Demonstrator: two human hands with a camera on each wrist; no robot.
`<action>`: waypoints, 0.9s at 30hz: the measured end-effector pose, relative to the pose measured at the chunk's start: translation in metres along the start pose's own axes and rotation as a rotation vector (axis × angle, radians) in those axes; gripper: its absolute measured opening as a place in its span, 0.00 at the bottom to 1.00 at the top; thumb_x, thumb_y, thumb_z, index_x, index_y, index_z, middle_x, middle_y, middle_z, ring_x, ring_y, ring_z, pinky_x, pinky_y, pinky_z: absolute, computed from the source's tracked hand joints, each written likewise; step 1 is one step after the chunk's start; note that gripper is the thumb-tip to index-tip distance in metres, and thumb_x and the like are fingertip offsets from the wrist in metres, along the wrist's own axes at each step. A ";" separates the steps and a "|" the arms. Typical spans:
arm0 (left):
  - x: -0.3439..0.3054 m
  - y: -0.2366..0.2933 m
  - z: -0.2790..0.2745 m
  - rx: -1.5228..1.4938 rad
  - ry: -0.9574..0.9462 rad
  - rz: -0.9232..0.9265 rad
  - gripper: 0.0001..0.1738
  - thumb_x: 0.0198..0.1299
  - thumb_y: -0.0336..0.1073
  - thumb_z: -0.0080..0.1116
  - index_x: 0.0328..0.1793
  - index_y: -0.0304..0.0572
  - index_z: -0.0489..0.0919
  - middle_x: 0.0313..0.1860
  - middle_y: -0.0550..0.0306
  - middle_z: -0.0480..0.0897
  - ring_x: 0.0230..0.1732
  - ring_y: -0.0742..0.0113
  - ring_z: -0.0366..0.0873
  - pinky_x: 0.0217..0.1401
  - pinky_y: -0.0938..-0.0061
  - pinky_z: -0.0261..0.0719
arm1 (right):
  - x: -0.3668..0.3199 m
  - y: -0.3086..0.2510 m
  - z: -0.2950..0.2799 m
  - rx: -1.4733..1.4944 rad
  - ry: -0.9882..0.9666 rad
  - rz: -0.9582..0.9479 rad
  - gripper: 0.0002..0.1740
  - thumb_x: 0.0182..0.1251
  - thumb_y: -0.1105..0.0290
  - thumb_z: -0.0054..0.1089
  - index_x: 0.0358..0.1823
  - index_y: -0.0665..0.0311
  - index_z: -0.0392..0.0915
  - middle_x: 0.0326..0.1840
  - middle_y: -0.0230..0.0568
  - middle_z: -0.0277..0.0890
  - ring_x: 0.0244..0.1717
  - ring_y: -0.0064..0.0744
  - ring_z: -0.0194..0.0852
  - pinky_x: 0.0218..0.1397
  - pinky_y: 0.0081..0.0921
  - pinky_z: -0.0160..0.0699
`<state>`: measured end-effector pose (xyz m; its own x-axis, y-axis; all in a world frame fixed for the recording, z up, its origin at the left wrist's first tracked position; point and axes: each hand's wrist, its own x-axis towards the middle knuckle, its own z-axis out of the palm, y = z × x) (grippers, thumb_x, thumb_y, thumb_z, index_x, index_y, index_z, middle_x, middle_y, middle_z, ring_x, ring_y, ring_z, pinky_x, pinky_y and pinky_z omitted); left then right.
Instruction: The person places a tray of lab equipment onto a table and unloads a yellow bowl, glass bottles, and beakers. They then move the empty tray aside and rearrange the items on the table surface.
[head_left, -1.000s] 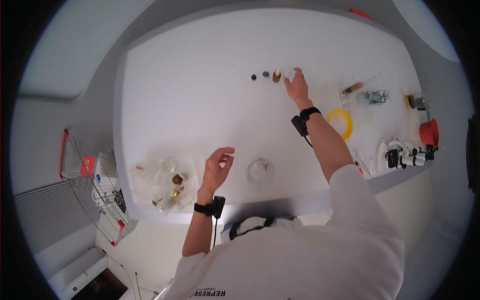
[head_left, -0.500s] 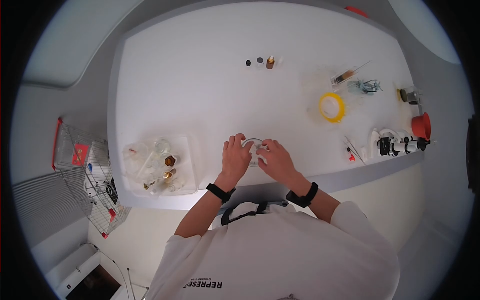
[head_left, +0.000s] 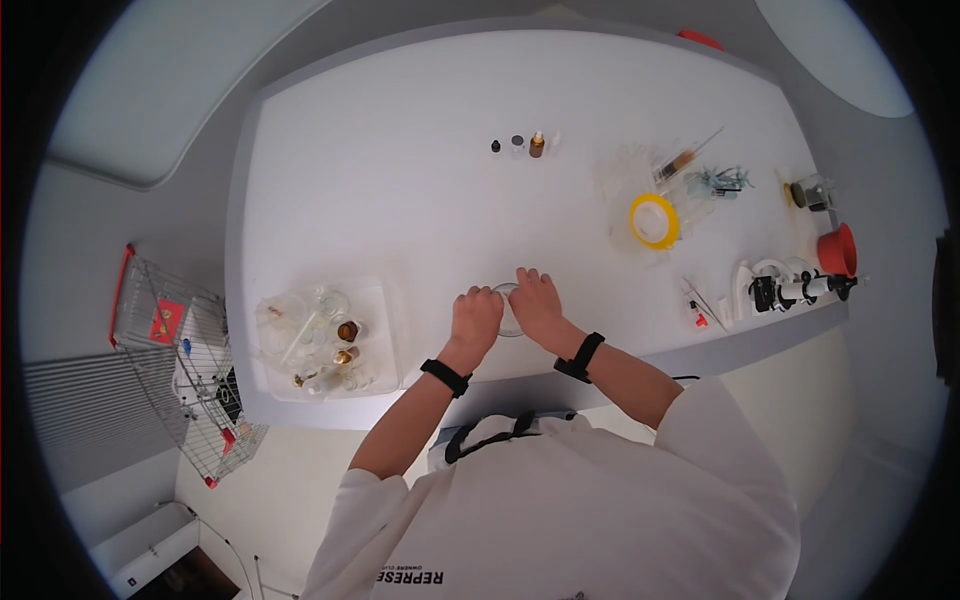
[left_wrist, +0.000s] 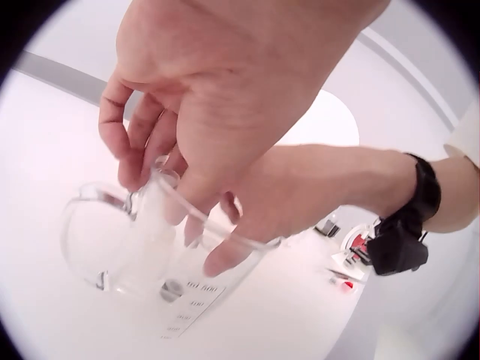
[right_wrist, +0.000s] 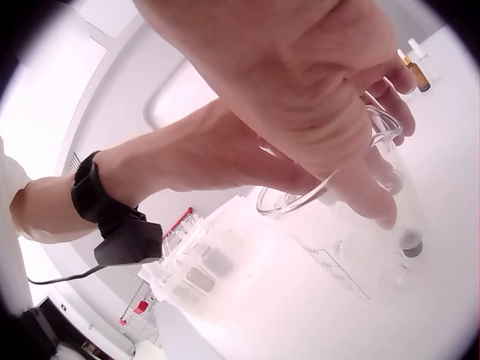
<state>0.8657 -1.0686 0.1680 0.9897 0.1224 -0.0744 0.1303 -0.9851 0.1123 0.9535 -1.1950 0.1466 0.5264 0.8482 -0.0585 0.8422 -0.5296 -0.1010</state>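
A clear glass measuring beaker with a side handle and printed graduations stands near the table's front edge. My left hand grips its rim from the left. From the right, my right hand holds the rim too. In the left wrist view the right thumb reaches inside the glass, with the beaker's handle at the left. A small grey round piece shows through the beaker's wall in the right wrist view, among clear pieces.
Farther back stand several small bottles in a row, one an amber bottle. At left sits a clear tray of glassware. To the right are a yellow ring, a syringe-like tube, a microscope and a red cup.
My right hand has come from beside the row of small bottles to the beaker. My left hand has moved right to it. Both now grip its rim.
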 end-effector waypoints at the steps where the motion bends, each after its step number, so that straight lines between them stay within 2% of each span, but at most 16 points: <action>1: -0.001 -0.001 -0.011 -0.081 0.017 -0.044 0.05 0.58 0.34 0.61 0.30 0.44 0.82 0.30 0.55 0.83 0.34 0.57 0.83 0.35 0.62 0.80 | 0.000 0.000 -0.002 0.025 0.009 -0.016 0.03 0.49 0.72 0.65 0.27 0.59 0.85 0.45 0.39 0.72 0.48 0.37 0.71 0.47 0.31 0.69; 5: -0.003 -0.018 -0.083 -0.206 0.012 -0.163 0.06 0.58 0.36 0.65 0.36 0.42 0.85 0.31 0.51 0.86 0.30 0.56 0.85 0.34 0.64 0.83 | -0.008 0.002 -0.053 0.222 0.074 0.012 0.09 0.49 0.70 0.66 0.34 0.60 0.83 0.43 0.40 0.73 0.48 0.40 0.73 0.49 0.34 0.72; 6: -0.002 -0.029 -0.096 -0.346 0.100 -0.197 0.07 0.56 0.35 0.67 0.39 0.42 0.85 0.32 0.50 0.86 0.30 0.57 0.86 0.34 0.66 0.83 | -0.010 0.007 -0.069 0.229 0.070 0.013 0.09 0.49 0.70 0.66 0.34 0.60 0.83 0.43 0.40 0.73 0.48 0.40 0.73 0.49 0.34 0.72; 8: 0.005 -0.044 -0.121 -0.598 0.226 -0.251 0.10 0.53 0.34 0.70 0.41 0.41 0.85 0.29 0.49 0.85 0.29 0.55 0.85 0.35 0.64 0.83 | -0.013 0.024 -0.090 0.651 0.170 0.194 0.16 0.49 0.72 0.68 0.42 0.62 0.79 0.43 0.42 0.76 0.47 0.37 0.75 0.49 0.34 0.75; 9: 0.012 -0.049 -0.127 -0.587 0.251 -0.266 0.10 0.53 0.34 0.70 0.41 0.41 0.85 0.29 0.50 0.84 0.29 0.56 0.85 0.35 0.64 0.83 | -0.011 0.035 -0.091 0.651 0.162 0.201 0.16 0.49 0.72 0.68 0.42 0.62 0.79 0.43 0.42 0.76 0.47 0.37 0.75 0.49 0.34 0.75; 11: 0.034 -0.056 -0.124 -0.586 0.275 -0.274 0.10 0.53 0.33 0.70 0.40 0.40 0.85 0.29 0.52 0.84 0.29 0.56 0.84 0.35 0.64 0.83 | 0.002 0.059 -0.093 1.250 0.187 0.525 0.15 0.53 0.77 0.68 0.43 0.64 0.75 0.43 0.38 0.78 0.45 0.32 0.78 0.48 0.29 0.77; 12: 0.047 -0.059 -0.116 -0.559 0.281 -0.253 0.09 0.53 0.34 0.70 0.40 0.40 0.85 0.30 0.52 0.84 0.29 0.56 0.84 0.35 0.64 0.83 | 0.011 0.069 -0.077 1.243 0.190 0.531 0.15 0.53 0.77 0.68 0.43 0.64 0.75 0.43 0.38 0.78 0.45 0.32 0.78 0.48 0.29 0.77; 14: 0.086 -0.064 -0.094 -0.544 0.282 -0.220 0.09 0.53 0.34 0.69 0.39 0.40 0.85 0.31 0.53 0.83 0.30 0.56 0.84 0.35 0.64 0.83 | 0.028 0.090 -0.021 1.815 0.289 0.724 0.15 0.58 0.77 0.68 0.47 0.66 0.76 0.45 0.34 0.78 0.48 0.25 0.77 0.53 0.24 0.76; 15: 0.109 -0.062 -0.081 -0.556 0.296 -0.168 0.09 0.53 0.34 0.69 0.40 0.41 0.85 0.33 0.53 0.83 0.31 0.56 0.84 0.36 0.64 0.83 | 0.032 0.094 -0.009 1.899 0.186 0.669 0.20 0.60 0.77 0.68 0.53 0.66 0.75 0.46 0.34 0.79 0.50 0.25 0.77 0.57 0.23 0.74; 18: 0.168 -0.060 -0.050 -0.571 0.286 -0.117 0.10 0.53 0.34 0.69 0.40 0.41 0.86 0.35 0.53 0.83 0.32 0.55 0.84 0.37 0.64 0.83 | 0.064 0.107 0.016 1.802 0.041 0.576 0.24 0.59 0.75 0.69 0.58 0.67 0.74 0.46 0.32 0.78 0.48 0.24 0.75 0.55 0.25 0.75; 19: 0.185 -0.061 -0.041 -0.563 0.267 -0.120 0.10 0.53 0.34 0.69 0.41 0.41 0.86 0.35 0.52 0.83 0.33 0.55 0.84 0.37 0.64 0.84 | 0.077 0.110 0.022 1.571 0.112 0.584 0.23 0.59 0.74 0.69 0.55 0.66 0.74 0.47 0.34 0.79 0.47 0.28 0.76 0.54 0.27 0.75; 20: 0.201 -0.063 -0.033 -0.574 0.264 -0.118 0.10 0.53 0.34 0.69 0.41 0.41 0.86 0.35 0.52 0.83 0.33 0.55 0.84 0.37 0.64 0.84 | 0.090 0.116 0.026 1.563 0.111 0.594 0.23 0.59 0.74 0.69 0.55 0.66 0.74 0.47 0.34 0.79 0.47 0.28 0.76 0.54 0.27 0.75; 22: 0.232 -0.066 -0.017 -0.537 0.215 -0.089 0.11 0.53 0.34 0.69 0.42 0.40 0.86 0.36 0.52 0.83 0.33 0.54 0.84 0.37 0.64 0.84 | 0.118 0.130 0.030 1.151 0.379 0.525 0.21 0.56 0.72 0.72 0.51 0.63 0.74 0.44 0.36 0.78 0.45 0.34 0.76 0.50 0.30 0.76; 23: 0.246 -0.067 -0.008 -0.547 0.211 -0.086 0.11 0.53 0.34 0.69 0.42 0.40 0.86 0.36 0.52 0.83 0.33 0.54 0.84 0.37 0.64 0.84 | 0.132 0.137 0.031 1.144 0.376 0.534 0.21 0.56 0.72 0.72 0.51 0.63 0.74 0.44 0.36 0.78 0.45 0.34 0.76 0.50 0.30 0.76; 25: 0.268 -0.070 0.008 -0.587 0.291 -0.076 0.10 0.54 0.34 0.70 0.41 0.40 0.86 0.33 0.52 0.82 0.31 0.58 0.82 0.36 0.66 0.82 | 0.160 0.150 0.033 0.778 0.393 0.545 0.22 0.53 0.71 0.75 0.47 0.60 0.73 0.41 0.39 0.75 0.42 0.42 0.74 0.46 0.34 0.75; 27: 0.279 -0.072 0.021 -0.616 0.271 -0.091 0.10 0.54 0.34 0.69 0.42 0.40 0.86 0.34 0.52 0.83 0.33 0.56 0.83 0.37 0.65 0.83 | 0.181 0.161 0.043 0.778 0.392 0.560 0.23 0.53 0.71 0.75 0.47 0.60 0.72 0.41 0.40 0.75 0.42 0.43 0.73 0.45 0.36 0.75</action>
<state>1.1316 -0.9664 0.1182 0.9428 0.3064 0.1314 0.1443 -0.7304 0.6676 1.1792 -1.1265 0.0767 0.9377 0.3468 0.0189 0.2305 -0.5806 -0.7809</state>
